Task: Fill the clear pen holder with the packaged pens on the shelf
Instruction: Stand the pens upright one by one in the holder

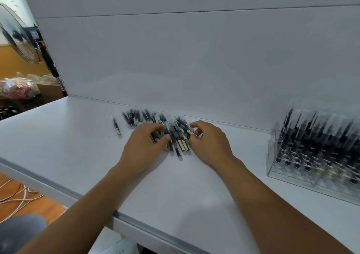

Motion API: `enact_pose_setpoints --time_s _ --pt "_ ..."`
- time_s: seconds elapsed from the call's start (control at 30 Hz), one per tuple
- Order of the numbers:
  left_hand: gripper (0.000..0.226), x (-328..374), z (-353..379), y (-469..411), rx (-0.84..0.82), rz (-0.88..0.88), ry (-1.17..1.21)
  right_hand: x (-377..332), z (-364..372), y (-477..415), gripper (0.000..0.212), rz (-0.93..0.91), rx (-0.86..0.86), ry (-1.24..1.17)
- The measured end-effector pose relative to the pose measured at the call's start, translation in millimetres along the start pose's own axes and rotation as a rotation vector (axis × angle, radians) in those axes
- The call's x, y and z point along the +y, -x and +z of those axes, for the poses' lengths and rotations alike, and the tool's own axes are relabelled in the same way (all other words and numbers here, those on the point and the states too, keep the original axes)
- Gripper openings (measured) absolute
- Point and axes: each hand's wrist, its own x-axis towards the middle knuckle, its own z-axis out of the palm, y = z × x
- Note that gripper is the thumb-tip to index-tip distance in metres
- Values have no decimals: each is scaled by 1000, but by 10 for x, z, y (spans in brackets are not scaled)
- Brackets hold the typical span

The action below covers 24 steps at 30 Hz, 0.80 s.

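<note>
Both hands are in the packaged pens [176,140], heaped mid-shelf [194,185]. Left hand [145,142] curls round a few; right hand [209,142] pinches pen ends. Risk, I judge: slick sleeves sliding out of an uneven bundle. The clear pen holder [311,156], well right, looks mostly stocked with upright pens. One stray pen [116,128] lies left.

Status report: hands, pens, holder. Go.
Left hand and right hand both gripping packaged pens in the pile. Clear pen holder far right, partly filled. One stray pen left of pile; nothing between pile and holder.
</note>
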Motion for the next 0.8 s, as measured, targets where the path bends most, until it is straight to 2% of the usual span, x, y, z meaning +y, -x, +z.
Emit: enact_pose_setpoints --time_s 0.13,0.23,0.33,0.5,0.8 --pt "67 -62 -66 -141 -115 -199 -278 9 21 6 29 -42 -20 5" --pt "74 -41 -55 -245 -167 -232 -365 11 10 3 26 -29 11 -14" --pt "68 13 -24 -307 -214 -229 -423 34 7 0 22 4 18 -138" --pt "58 81 -72 -356 -244 -276 -339 27 -12 -43 24 77 -9 -343" --pt "38 91 6 -624 -306 -366 -267 79 54 -78 22 149 -3 -479"
